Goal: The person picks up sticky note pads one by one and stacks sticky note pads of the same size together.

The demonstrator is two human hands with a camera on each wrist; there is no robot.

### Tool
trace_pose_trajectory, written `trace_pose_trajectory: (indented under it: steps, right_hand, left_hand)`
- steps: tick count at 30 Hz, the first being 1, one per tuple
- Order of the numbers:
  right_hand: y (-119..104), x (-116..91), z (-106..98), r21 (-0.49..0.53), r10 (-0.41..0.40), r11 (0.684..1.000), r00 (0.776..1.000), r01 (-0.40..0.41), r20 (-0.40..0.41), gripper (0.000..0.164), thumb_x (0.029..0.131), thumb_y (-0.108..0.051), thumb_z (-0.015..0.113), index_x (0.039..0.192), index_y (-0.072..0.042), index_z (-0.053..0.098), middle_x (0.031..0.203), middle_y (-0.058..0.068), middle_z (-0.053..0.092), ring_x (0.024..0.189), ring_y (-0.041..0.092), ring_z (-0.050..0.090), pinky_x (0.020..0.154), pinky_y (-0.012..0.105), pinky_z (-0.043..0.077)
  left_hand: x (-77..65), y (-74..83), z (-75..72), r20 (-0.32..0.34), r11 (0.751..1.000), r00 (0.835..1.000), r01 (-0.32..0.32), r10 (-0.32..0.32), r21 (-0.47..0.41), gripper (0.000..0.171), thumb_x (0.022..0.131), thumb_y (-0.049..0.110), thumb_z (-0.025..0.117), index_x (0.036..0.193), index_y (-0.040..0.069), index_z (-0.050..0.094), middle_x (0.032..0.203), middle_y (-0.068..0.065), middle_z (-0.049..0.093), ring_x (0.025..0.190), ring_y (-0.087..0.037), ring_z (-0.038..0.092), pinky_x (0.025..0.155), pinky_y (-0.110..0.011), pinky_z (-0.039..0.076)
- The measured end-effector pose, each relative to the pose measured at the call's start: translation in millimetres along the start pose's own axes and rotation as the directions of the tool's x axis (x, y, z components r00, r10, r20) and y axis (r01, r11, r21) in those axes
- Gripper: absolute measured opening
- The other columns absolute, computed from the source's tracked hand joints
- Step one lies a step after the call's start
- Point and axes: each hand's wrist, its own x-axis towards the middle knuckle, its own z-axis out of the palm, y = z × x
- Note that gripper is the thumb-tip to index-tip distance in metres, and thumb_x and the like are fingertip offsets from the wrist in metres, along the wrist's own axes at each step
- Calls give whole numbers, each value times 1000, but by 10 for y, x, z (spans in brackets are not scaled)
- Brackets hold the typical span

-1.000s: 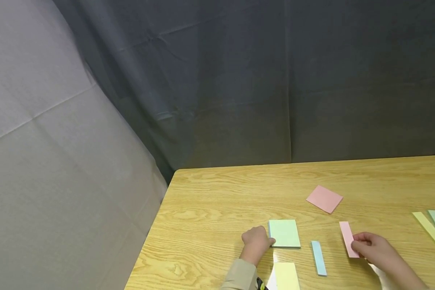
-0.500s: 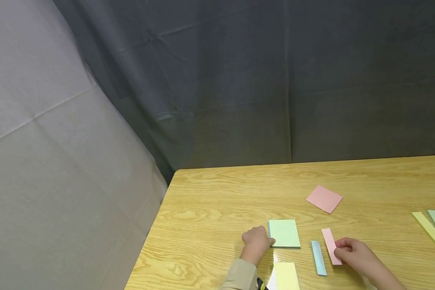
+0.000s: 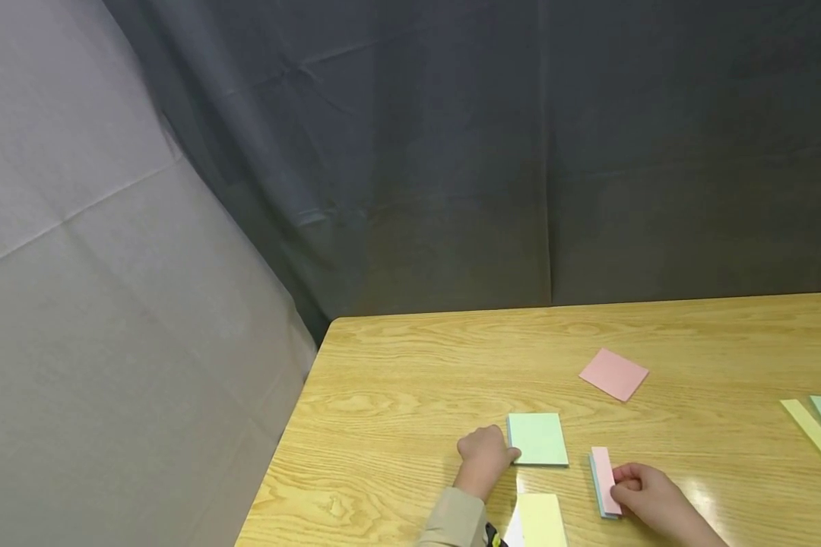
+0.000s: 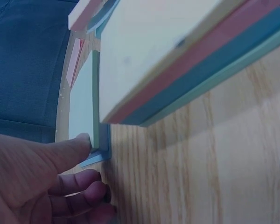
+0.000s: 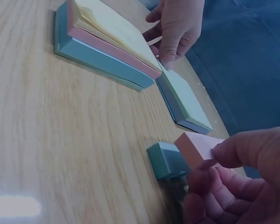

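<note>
Right hand (image 3: 645,495) is pinching a narrow pink paper pad (image 3: 603,471) above a narrow blue pad (image 5: 164,161); left hand (image 3: 483,454), loosely curled, is touching a square green pad (image 3: 537,439) nearer the tabletop's (image 3: 397,372) left edge.

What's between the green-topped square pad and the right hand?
Head view: a bare stretch of table, then the blue strip pad, mostly hidden beneath the pink strip pad that the right hand pinches.

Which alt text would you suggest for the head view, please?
A person's right hand pinches a pink strip pad over a blue strip pad on a wooden table. The left hand touches a green square pad. Beyond them lies a pink square.
</note>
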Motion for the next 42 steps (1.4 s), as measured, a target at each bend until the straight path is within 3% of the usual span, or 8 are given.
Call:
trace_pose_trajectory:
  steps: [4, 14, 20, 27, 36, 42]
  right_hand:
    - [20, 7, 26, 2, -17, 1000, 1000, 17, -3, 29, 80, 0, 50, 102, 18, 45, 73, 5, 55, 64, 16, 51, 57, 25, 44]
    - [27, 41, 87, -16, 48, 999, 998, -48, -29, 29, 78, -1, 51, 100, 16, 46, 75, 6, 53, 65, 16, 51, 56, 26, 45]
    - [45, 31, 99, -16, 44, 999, 999, -44, -27, 30, 77, -2, 51, 100, 16, 45, 74, 6, 52, 63, 17, 50, 54, 24, 44]
    - [62, 60, 89, -46, 27, 999, 999, -28, -29, 29, 79, -5, 54, 99, 15, 47, 76, 5, 53, 66, 16, 50, 56, 25, 43]
    - [78, 50, -161, -28, 26, 999, 998, -28, -63, 33, 83, -8, 49, 106, 16, 44, 77, 5, 53, 62, 14, 50, 54, 25, 44]
    - [116, 62, -437, -166, -31, 986, 996, 16, -88, 35, 87, -14, 49, 107, 15, 47, 80, 2, 57, 67, 12, 50, 59, 27, 42]
  left_hand:
    - [11, -2, 2, 2, 1000, 1000, 1, -1, 4, 56, 76, 56, 60, 47, 15, 35, 38, 5, 19, 37, -9, 17, 43, -22, 20]
    - [21, -5, 1, -17, 1000, 1000, -8, 8, -16, 54, 76, 55, 60, 48, 15, 37, 39, 5, 20, 38, -9, 19, 44, -21, 23]
    - [32, -7, 4, -8, 1000, 1000, -6, 6, -5, 50, 77, 56, 59, 52, 16, 43, 40, 5, 23, 39, -9, 21, 45, -21, 23]
    - [66, -5, 23, 11, 1000, 1000, 2, -2, -6, 53, 76, 56, 60, 49, 16, 40, 39, 5, 22, 37, -8, 20, 43, -21, 23]
    - [45, -9, -24, 10, 1000, 1000, 6, -6, 13, 52, 77, 55, 59, 50, 15, 39, 39, 5, 21, 37, -9, 18, 43, -21, 22]
    - [51, -16, -19, 9, 1000, 1000, 7, -7, 18, 54, 77, 56, 59, 49, 15, 36, 39, 5, 20, 38, -9, 18, 44, -22, 21]
